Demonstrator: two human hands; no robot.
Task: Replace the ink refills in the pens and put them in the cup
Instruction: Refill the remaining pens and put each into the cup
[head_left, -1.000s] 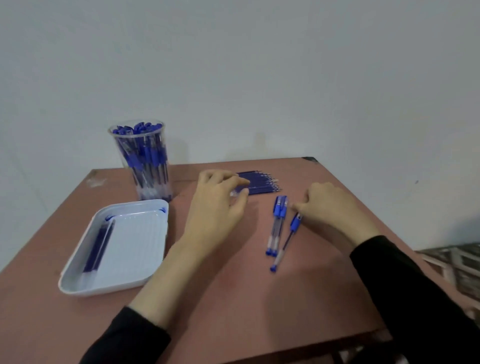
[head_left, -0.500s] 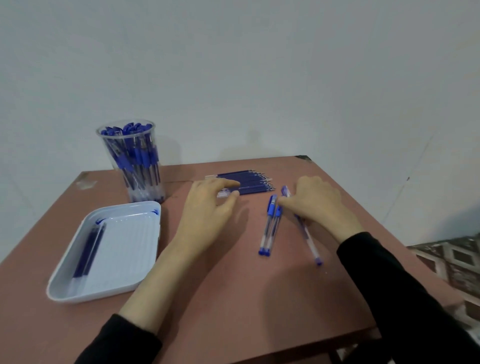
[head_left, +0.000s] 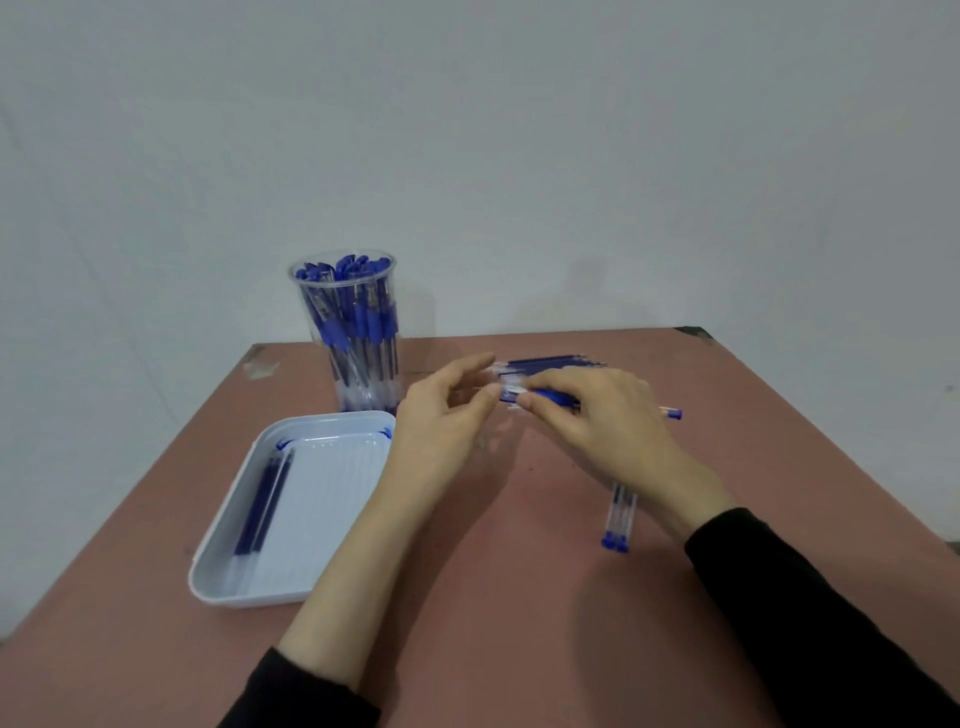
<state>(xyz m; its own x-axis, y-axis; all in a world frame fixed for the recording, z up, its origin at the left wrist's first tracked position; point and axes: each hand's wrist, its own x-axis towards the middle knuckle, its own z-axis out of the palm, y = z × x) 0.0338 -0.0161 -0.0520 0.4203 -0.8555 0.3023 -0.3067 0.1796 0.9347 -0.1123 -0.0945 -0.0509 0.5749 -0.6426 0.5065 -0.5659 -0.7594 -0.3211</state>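
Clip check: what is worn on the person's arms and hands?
The left hand and right hand are bare: no gloves, rings or watch visible. Both arms wear black long sleeves; the left sleeve ends high on the forearm, the right sleeve at the wrist.

Dim, even light; soft shadows; blurred hands; wide-angle bending.

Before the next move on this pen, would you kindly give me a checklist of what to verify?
1. Right hand grips the pen: ok.
2. Left hand has hold of the pen's front end: cannot tell, blurred.
3. Fresh refills lie within reach behind the hands: ok.
4. Tray has free room beside the two refills in it: ok.
5. Cup stands upright: ok; room for another pen: cannot tell.
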